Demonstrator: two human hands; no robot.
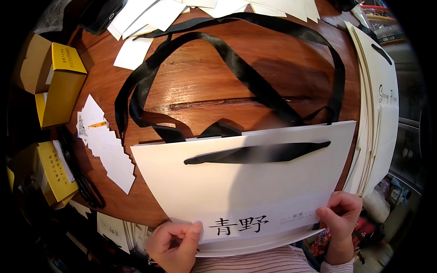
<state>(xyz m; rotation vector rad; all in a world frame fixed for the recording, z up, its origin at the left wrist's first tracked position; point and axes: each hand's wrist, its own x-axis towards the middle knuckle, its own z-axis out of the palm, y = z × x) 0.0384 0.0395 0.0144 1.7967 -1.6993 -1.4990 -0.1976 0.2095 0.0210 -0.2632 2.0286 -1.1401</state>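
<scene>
A white paper bag (195,186) lies flat on the wooden table in front of me, its top edge away from me. One short black ribbon handle (259,153) rests across its front. Over the bag's lower part is a pale, thin strip (278,232) with large black lettering; whether it is stuck down I cannot tell. My left hand (175,245) pinches at the strip's left end, thumb against finger. At the other end, my right hand (340,214) is closed the same way. Long black ribbon (236,59) loops over the table beyond the bag.
White bags (382,123) stand stacked along the right edge. Small white cards (109,150) lie fanned on the left, beside two yellow boxes (68,86). White papers (168,16) spread across the far side of the table (191,91). More white stock (111,232) sits at lower left.
</scene>
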